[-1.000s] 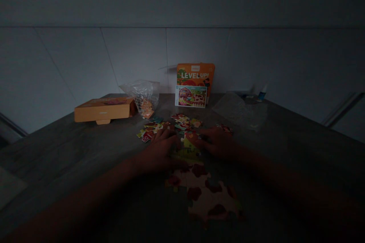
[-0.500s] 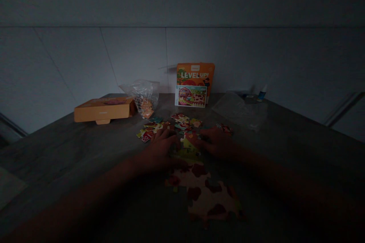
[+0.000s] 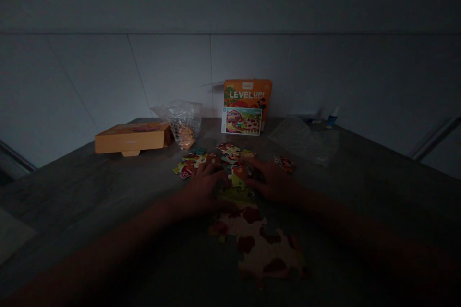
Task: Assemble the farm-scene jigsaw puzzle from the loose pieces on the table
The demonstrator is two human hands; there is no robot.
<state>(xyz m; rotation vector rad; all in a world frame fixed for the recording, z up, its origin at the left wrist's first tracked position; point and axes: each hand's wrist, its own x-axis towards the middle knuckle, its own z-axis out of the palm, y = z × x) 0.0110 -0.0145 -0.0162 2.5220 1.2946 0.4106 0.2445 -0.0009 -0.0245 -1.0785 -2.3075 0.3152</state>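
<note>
In dim light, my left hand (image 3: 207, 187) lies palm down at the left side of a yellow-green strip of joined puzzle pieces (image 3: 236, 195), its fingers stretched and its thumb reaching over the strip's lower part. At the strip's top sits a puzzle piece (image 3: 237, 174) with a reddish patch. My right hand (image 3: 272, 178) is at that piece's right side, index finger and thumb apart, fingertips at its edge. Nearer to me lies a joined section with a brown-spotted cow (image 3: 264, 244). Beyond my hands is a pile of loose puzzle pieces (image 3: 196, 160), partly hidden by my left fingers.
An orange box (image 3: 248, 88) marked "LEVEL UP!" stands at the back, a farm picture card (image 3: 242, 121) leaning on it. Left are an open orange box part (image 3: 131, 141) and a bag of pieces (image 3: 185, 127). Right are more pieces (image 3: 284, 163), a clear plastic bag (image 3: 306, 139) and a small bottle (image 3: 332, 119).
My right index finger has moved up and away from the thumb, at the top piece's right side. My left hand has hardly moved. The view has shifted very slightly.
</note>
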